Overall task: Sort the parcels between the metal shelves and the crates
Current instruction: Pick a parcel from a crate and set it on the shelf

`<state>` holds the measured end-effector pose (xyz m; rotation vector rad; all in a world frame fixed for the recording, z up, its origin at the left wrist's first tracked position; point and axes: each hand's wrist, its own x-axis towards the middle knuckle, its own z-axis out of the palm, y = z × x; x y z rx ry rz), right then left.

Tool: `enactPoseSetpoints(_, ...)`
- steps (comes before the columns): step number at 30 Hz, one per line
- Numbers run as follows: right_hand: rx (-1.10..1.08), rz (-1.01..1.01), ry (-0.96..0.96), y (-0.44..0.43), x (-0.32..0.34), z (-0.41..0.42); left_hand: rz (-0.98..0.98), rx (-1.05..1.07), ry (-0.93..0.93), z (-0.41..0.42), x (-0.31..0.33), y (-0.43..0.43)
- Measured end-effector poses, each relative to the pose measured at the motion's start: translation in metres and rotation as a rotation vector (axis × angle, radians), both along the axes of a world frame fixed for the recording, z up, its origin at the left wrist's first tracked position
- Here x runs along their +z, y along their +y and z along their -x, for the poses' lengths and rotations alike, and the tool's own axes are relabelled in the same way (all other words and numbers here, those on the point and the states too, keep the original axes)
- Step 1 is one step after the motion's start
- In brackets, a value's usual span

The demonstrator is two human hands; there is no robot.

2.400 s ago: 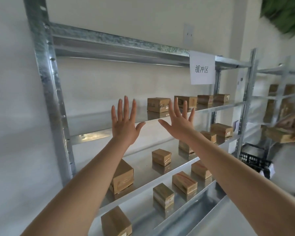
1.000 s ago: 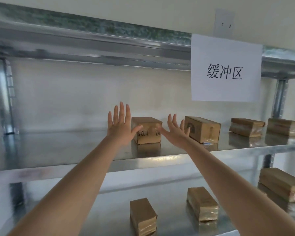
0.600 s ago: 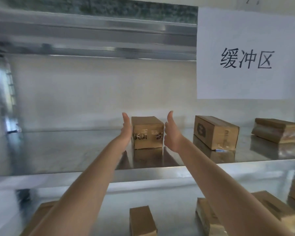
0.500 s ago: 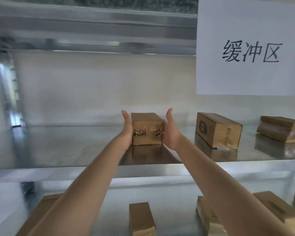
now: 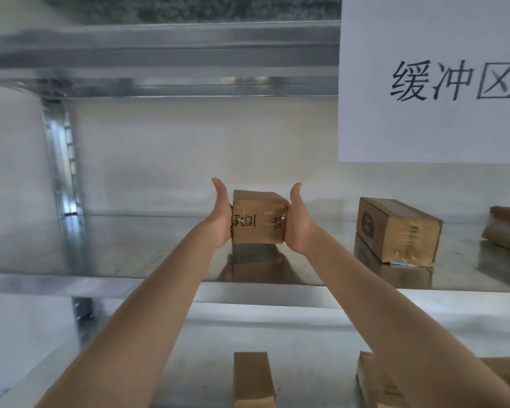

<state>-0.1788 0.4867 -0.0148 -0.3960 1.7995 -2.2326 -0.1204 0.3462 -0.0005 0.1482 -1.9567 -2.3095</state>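
A small brown cardboard parcel point(image 5: 258, 220) with black print on its near face sits on the middle metal shelf point(image 5: 130, 248). My left hand point(image 5: 221, 219) presses against its left side and my right hand point(image 5: 298, 222) against its right side, so the parcel is clamped between my palms. Both thumbs point straight up. My fingers run forward along the parcel's sides and are mostly hidden. Whether the parcel still touches the shelf I cannot tell.
A second parcel point(image 5: 398, 231) lies to the right on the same shelf, another point(image 5: 507, 228) at the right edge. A white paper sign point(image 5: 433, 81) hangs from the upper shelf beam. More parcels point(image 5: 252, 378) lie on the shelf below. A steel upright point(image 5: 61, 160) stands at left.
My spread hands came in to the shelf, turned edge-on and closed onto the two sides of the parcel. The camera moved nearer to the shelf.
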Motion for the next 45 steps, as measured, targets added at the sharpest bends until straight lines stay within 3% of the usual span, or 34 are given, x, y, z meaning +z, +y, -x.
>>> enactPoseSetpoints(7,0.047,0.023,-0.010,-0.002,0.004,-0.005,0.030,-0.057,0.040,-0.002,0.001,-0.009)
enactPoseSetpoints(18,-0.042,-0.009,0.085,0.004,0.002,-0.023,0.002,0.065,0.075,-0.015,-0.003,-0.015)
enactPoseSetpoints(24,0.003,-0.091,0.214,0.002,0.004,-0.029,0.241,0.080,0.180,-0.016,-0.005,-0.018)
enactPoseSetpoints(28,-0.005,-0.113,0.258,-0.002,0.000,-0.029,0.285,0.069,0.189,-0.025,-0.005,-0.020)
enactPoseSetpoints(37,-0.063,-0.126,0.163,-0.016,-0.002,-0.019,0.130,0.131,0.168,-0.029,0.000,-0.015)
enactPoseSetpoints(45,-0.084,-0.163,0.176,-0.015,0.012,-0.049,0.107,0.136,0.167,-0.027,-0.005,-0.006)
